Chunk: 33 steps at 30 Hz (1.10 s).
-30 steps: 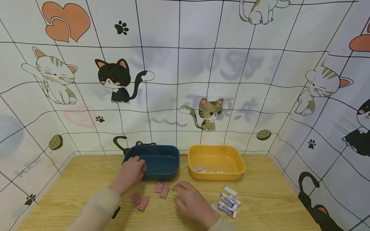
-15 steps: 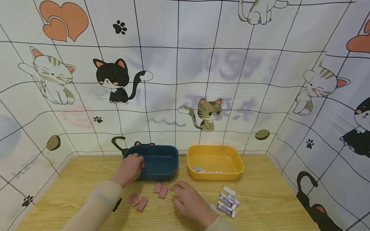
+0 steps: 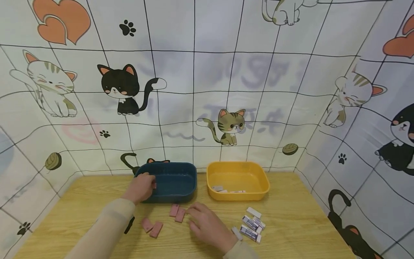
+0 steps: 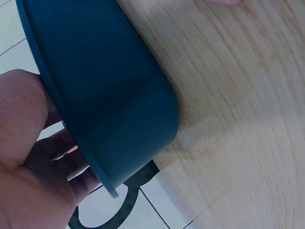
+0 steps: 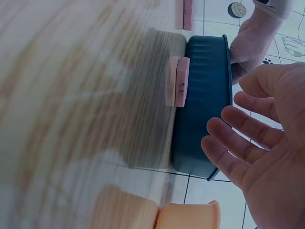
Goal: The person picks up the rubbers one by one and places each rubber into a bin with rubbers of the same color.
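My left hand [image 3: 141, 187] reaches over the left end of the dark blue bin [image 3: 176, 198], fingers bent down inside the rim. A small patch of a pink eraser [image 3: 154, 185] shows at its fingertips; the rest is hidden by the hand. In the left wrist view, the bin wall [image 4: 109, 105] covers the fingertips. My right hand [image 3: 207, 225] hovers low over the table, fingers relaxed and apart, holding nothing. Just left of its fingertips lie two pink erasers [image 3: 180, 215]. Another pink pair [image 3: 156, 229] lies farther left, nearer me.
A yellow bin [image 3: 237, 196] stands right of the blue one, with several white pieces [image 3: 218, 188] inside. White erasers in blue-printed sleeves [image 3: 250, 233] lie in a loose cluster right of my right hand. A cat-print cloth [image 3: 194, 90] hangs behind the wooden table [image 3: 284, 223].
The view has shifted slightly right. My left hand stays at the blue bin, and a pink patch now shows under its fingers. The right hand keeps its place beside the pink erasers.
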### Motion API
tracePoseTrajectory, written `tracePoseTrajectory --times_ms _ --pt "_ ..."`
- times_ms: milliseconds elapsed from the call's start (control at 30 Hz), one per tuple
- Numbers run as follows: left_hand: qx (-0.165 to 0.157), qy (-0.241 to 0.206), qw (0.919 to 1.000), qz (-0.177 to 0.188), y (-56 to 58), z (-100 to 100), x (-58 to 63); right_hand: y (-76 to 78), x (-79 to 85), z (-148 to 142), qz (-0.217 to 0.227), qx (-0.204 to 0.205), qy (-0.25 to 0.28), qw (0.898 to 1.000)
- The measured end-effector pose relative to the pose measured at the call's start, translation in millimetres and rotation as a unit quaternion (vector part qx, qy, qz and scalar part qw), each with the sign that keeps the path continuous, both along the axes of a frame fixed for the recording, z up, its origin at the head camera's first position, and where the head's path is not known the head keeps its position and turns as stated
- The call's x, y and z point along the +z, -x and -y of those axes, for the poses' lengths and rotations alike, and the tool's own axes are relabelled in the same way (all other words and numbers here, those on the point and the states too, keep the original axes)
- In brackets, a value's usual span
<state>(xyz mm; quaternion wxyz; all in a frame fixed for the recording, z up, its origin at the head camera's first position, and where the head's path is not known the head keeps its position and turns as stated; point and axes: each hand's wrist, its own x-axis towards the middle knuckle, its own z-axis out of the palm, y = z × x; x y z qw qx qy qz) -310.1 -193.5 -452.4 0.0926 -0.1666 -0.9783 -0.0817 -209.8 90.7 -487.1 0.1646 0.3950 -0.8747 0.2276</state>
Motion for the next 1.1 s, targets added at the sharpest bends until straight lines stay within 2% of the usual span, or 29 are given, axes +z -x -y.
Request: tracePoseTrajectory --times_ms 367,600,733,833,1000,1100 --pt "0.004 -0.01 0.9988 0.048 10.2 0 -3.9 -0.7 1.6 0 0.022 -0.002 -0.008 1.0" --pt "0.002 -0.013 0.9988 0.048 7.5 3 -0.7 0.1 2.1 0 0.02 0.0 -0.003 1.0" --pt "0.003 -0.017 0.9988 0.047 2.2 3 3.1 0.5 2.6 -1 0.02 -0.003 -0.001 1.0" --pt "-0.008 -0.011 0.9994 0.03 -5.8 1 9.6 0.6 3.6 -1 0.017 -0.001 0.003 1.0" --pt "-0.048 -0.012 0.9987 -0.015 -21.0 -7 20.5 -0.5 4.5 -3 0.022 -0.005 0.006 1.0" --pt "-0.073 -0.02 0.9959 -0.049 -27.0 -11 22.6 -1.6 4.5 -5 0.033 -0.012 0.009 0.999"
